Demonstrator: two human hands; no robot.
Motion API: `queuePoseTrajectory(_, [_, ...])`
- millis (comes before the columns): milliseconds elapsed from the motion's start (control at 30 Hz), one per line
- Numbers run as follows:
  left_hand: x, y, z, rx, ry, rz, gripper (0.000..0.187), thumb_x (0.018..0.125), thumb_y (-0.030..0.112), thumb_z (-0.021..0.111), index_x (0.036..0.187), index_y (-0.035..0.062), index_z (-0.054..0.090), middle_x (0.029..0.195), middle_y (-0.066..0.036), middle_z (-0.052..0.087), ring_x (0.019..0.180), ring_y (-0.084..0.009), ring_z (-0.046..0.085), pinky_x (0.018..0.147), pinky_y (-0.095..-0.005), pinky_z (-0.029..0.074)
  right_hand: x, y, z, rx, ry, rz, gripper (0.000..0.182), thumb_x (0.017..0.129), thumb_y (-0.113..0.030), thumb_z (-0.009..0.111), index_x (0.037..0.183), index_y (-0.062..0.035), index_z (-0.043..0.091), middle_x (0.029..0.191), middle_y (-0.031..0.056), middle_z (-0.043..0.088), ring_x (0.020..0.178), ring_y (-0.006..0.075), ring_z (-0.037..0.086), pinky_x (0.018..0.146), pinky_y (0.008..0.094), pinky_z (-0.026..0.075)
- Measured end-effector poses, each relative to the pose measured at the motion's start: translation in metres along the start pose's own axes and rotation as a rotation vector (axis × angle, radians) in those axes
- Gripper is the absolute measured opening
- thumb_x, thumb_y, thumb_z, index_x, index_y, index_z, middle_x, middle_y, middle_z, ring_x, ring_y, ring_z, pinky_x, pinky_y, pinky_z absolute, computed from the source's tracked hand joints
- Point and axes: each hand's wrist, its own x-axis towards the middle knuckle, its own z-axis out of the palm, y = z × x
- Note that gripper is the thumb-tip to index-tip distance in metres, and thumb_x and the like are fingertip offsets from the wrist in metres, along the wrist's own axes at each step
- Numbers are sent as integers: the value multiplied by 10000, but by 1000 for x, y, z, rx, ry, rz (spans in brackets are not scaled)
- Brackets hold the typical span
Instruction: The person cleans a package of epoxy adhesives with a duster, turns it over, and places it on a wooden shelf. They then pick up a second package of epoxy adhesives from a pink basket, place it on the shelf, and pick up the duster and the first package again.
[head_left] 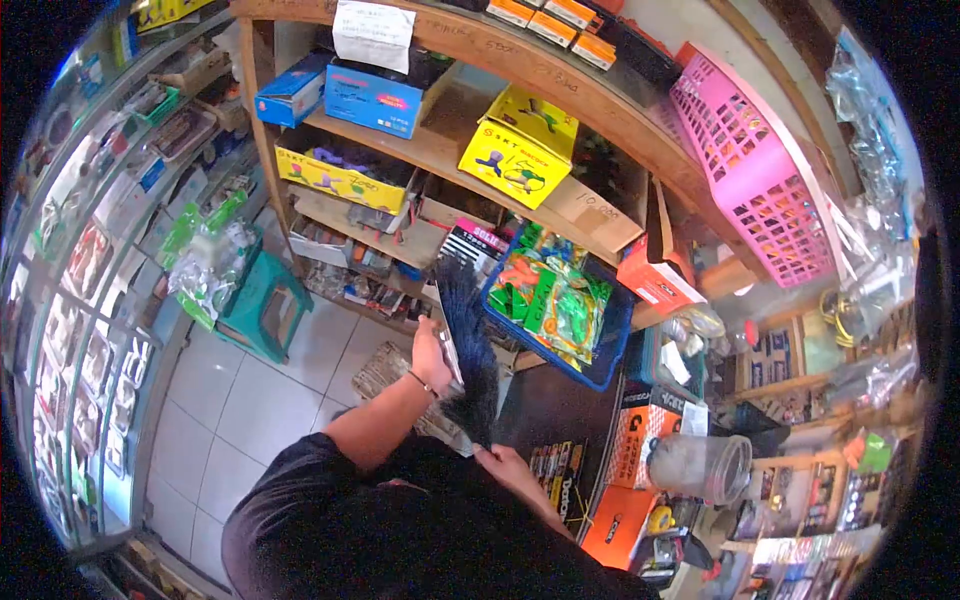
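A dark feather duster (468,345) stands in front of me, its bristles pointing up toward the shelves. My right hand (508,470) is closed round its lower end. Just left of the bristles, my left hand (432,358) grips a thin, pale flat thing (449,335), seen nearly edge-on; its kind cannot be made out. Below my left forearm shows a worn, brownish-white flat piece (385,375), partly covered by my arm. Right of the duster is a blue basket (600,382) holding colourful packets (555,300).
Wooden shelves ahead carry a yellow box (520,145), a blue box (372,100) and other cartons. A pink basket (750,165) sits upper right. A green stool (265,305) stands on the tiles, beside a glass display case (100,330). A clear jar (700,467) is at right.
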Motion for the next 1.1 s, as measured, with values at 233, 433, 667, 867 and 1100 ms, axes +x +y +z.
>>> queuePoseTrajectory(233, [-1, 71, -9, -6, -164, -74, 522, 824, 588, 366, 1021, 110, 433, 897, -111, 584, 779, -299, 590, 694, -423, 498, 24, -50, 50, 63, 8, 105, 459, 853, -431, 482, 713, 3, 533, 599, 27, 467, 586, 118, 423, 537, 280, 355])
queuePoseTrajectory(433, [-58, 146, 36, -66, -286, -166, 667, 771, 684, 325, 1079, 124, 517, 894, -81, 600, 789, -226, 602, 695, -398, 498, 2, -120, 50, 271, -121, 126, 390, 871, -390, 479, 698, -46, 538, 596, -16, 481, 532, 81, 410, 482, 235, 328])
queuePoseTrajectory(667, [-91, 171, 83, 10, -446, -83, 650, 811, 632, 312, 1154, 104, 475, 1019, -104, 586, 785, -260, 615, 656, -430, 520, -21, -121, 62, 332, -72, 84, 365, 881, -361, 470, 626, -100, 445, 480, -30, 387, 350, 55, 330, 329, 209, 262])
queuePoseTrajectory(867, [-96, 168, 69, -193, -681, -152, 701, 790, 637, 362, 1219, 85, 418, 1040, -119, 579, 845, -265, 605, 690, -415, 524, -31, -98, 72, 400, -13, -23, 378, 872, -392, 472, 638, -95, 457, 482, -26, 393, 326, 57, 327, 287, 208, 250])
queuePoseTrajectory(1100, [-134, 174, 94, -82, -659, -44, 740, 780, 640, 377, 1282, 97, 347, 1161, -152, 503, 996, -322, 537, 828, -481, 458, -51, -128, 73, 547, -20, 10, 378, 884, -299, 478, 579, -79, 442, 478, -4, 413, 372, 71, 361, 333, 216, 264])
